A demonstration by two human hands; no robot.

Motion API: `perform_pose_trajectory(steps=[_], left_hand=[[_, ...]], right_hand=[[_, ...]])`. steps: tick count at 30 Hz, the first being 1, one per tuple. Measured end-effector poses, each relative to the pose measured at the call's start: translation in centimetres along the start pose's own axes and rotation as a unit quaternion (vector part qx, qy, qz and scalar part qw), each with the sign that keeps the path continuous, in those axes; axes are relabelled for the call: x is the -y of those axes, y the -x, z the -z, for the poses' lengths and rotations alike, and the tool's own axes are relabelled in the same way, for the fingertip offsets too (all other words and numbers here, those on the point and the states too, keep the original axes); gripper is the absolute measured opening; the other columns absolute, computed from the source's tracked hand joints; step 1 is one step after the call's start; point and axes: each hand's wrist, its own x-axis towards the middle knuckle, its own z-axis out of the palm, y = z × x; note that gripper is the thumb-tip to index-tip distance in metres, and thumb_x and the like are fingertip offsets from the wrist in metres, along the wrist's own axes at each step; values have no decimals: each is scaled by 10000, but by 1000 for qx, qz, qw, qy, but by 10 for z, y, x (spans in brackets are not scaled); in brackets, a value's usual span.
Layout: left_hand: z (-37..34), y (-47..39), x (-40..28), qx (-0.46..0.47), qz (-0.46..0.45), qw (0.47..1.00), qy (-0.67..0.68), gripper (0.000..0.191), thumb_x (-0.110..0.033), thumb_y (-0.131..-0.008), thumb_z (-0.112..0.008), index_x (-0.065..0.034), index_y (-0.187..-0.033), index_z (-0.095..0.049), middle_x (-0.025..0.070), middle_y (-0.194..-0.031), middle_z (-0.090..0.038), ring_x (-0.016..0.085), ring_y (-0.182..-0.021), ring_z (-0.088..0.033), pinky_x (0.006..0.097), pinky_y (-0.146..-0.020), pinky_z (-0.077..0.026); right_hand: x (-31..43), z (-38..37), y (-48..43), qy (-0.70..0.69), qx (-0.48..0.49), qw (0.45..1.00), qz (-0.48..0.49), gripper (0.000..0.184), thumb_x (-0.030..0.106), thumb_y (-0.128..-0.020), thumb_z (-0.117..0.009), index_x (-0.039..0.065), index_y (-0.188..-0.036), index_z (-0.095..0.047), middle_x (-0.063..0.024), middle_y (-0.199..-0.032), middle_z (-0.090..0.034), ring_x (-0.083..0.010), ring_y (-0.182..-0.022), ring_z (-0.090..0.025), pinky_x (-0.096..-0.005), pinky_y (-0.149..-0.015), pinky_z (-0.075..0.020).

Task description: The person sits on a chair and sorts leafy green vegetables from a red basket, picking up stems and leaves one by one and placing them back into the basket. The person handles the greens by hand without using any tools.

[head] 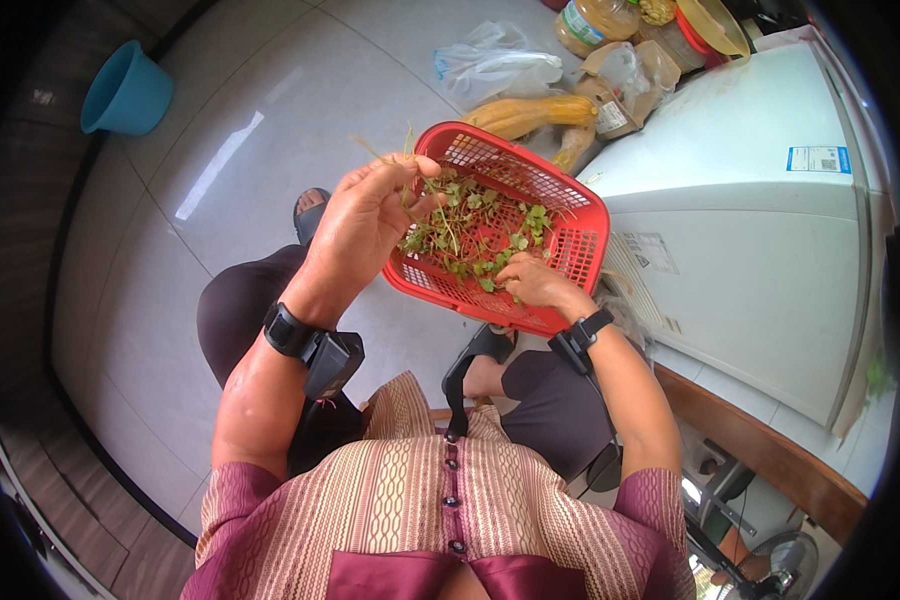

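A red plastic basket [596, 225] with perforated walls stands before me, with leafy green herb sprigs [457, 225] strewn over its bottom. My left hand [379, 199] is raised over the basket's left edge. Its thumb and fingers pinch thin herb stems, which stick up past the fingertips and hang down towards the leaves. My right hand [536, 281] reaches into the near right part of the basket. Its fingertips are down among the leaves, and whether they grip a sprig is hidden.
Yellow squashes [525, 116], a clear plastic bag [499, 64], a torn cardboard box [630, 86] and a jar [592, 26] lie beyond the basket. A white appliance [735, 225] stands at right. A blue bucket [131, 90] is far left on the tiled floor [217, 97].
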Motion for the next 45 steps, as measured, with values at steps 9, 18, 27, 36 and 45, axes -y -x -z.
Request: perform_pose_trajectory(steps=[9,18,27,36,45], left_hand=[[10,7,-11,-30,22,999,-15,167,-110,-1045,-512,-13,-1062,-647,48,-1135,-661,128,-1007,-586,351,-924,-510],[8,8,-9,-56,19,997,-51,181,-157,-1063,-552,-7,-1101,-647,44,-1135,-662,109,-977,-596,316,-893,-513],[11,7,-5,-25,56,997,-45,185,-165,-1064,-552,-12,-1103,-648,27,-1106,-655,95,-968,-590,293,-921,-500],[5,7,0,-34,53,996,-61,185,-164,-1067,-549,-10,-1107,-645,33,-1126,-653,127,-1004,-600,280,-962,-502],[7,4,2,-32,57,997,-51,204,-159,-1069,-553,17,-1148,-622,50,-1140,-639,141,-996,-602,290,-955,-512]], right_hand=[[-24,41,0,-70,71,970,-223,306,204,-926,-583,-50,-1027,-719,-288,-1017,-705,-415,-1010,-694,-475,-919,-538],[-23,4,-36,67,-26,991,-112,425,163,-904,-621,-10,-1292,-648,-231,-1442,-503,-386,-1345,-472,-463,-1148,-379],[21,74,-8,-569,-87,800,-170,291,175,-1000,-640,-36,-1189,-709,-105,-1130,-735,-221,-1097,-680,-365,-1014,-513],[-6,72,1,-39,-230,953,-193,329,201,-887,-600,-46,-673,-568,-113,-559,-488,-143,-557,-516,-389,-580,-429],[-33,55,-17,-230,-60,942,-238,231,171,-936,-639,-11,-1031,-744,-68,-857,-722,-137,-771,-645,-318,-737,-527]])
